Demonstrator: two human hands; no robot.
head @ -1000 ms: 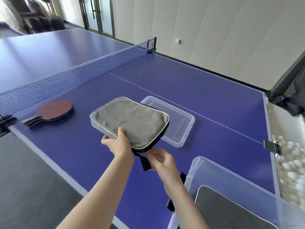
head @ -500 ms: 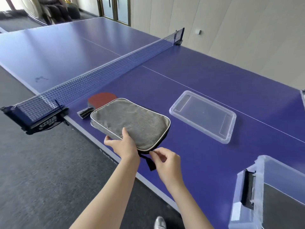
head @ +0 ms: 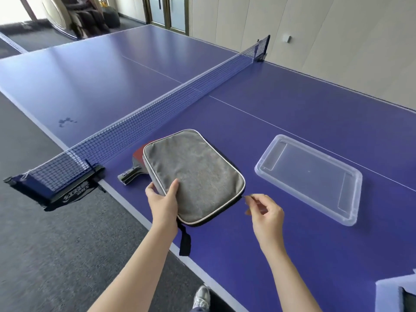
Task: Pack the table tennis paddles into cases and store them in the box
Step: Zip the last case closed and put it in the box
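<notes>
**Zip in hand, paddle underneath: where this could snag**

Risks first; the grey fabric paddle case with pale piping and a black zipped edge point(head: 194, 176) is held at its near-left corner only, by the left hand point(head: 163, 202), thumb on top and fingers under; the case's far end looks to rest on or just over the red-faced, dark-handled table tennis paddle point(head: 137, 163), so a hard pull on the zip could drag the case across the paddle and nudge it toward the blue table point(head: 292, 104) edge, which is close; one-corner support also lets the case twist, and a soft case that twists tends to jam its zip; whether the case is full or empty cannot be told from outside, so opening it tilted might spill whatever is in it.

The right hand point(head: 265, 213) is pinched, thumb and forefinger closed on something small and dark at the case's near-right corner, likely the zip pull; too small to be sure; if the pinch slips the hand pulls away with nothing.

A black strap point(head: 185, 242) dangles from the case's near corner over the table edge; could catch.

Look of the case: flat, rounded rectangle, felt-like nap, slightly padded; lies over the near half of the table beside the net point(head: 157, 104); the clear plastic lid point(head: 308, 176) lies flat to its right, well apart; a corner of the translucent storage box point(head: 387, 296) shows at lower right, away from both hands.
</notes>
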